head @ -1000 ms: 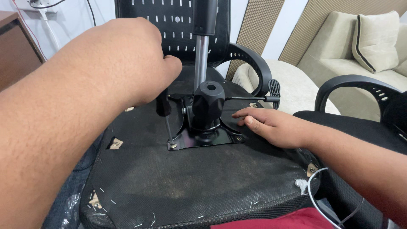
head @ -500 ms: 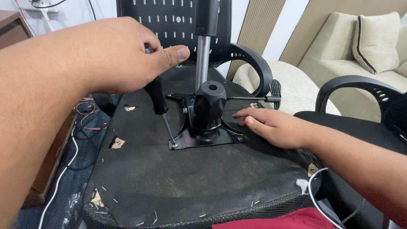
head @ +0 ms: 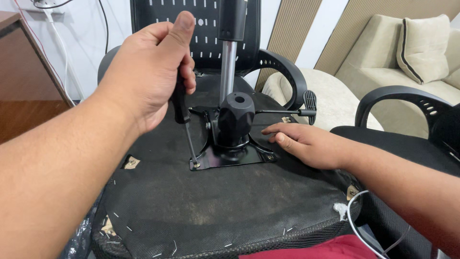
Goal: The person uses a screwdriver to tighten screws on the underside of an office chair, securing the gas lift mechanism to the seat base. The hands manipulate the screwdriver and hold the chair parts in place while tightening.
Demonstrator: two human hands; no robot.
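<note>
Chair seat [head: 215, 211], overturned, underside up, across the foreground. Plate [head: 235, 156] bolted at its centre (gas column rising from it). Left hand [head: 148, 76] fisted round screwdriver [head: 184, 122], tip on the plate's front-left corner screw [head: 196, 165]. Right hand [head: 306, 144] flat, fingers spread, bracing the seat. Best kept vertical, pressed firmly.

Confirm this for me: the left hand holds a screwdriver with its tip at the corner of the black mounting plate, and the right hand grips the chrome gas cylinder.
Not quite. In the head view the right hand lies flat on the seat underside beside the mounting plate, not on the chrome gas cylinder. The left hand does hold the screwdriver, tip at the plate's corner.
</note>
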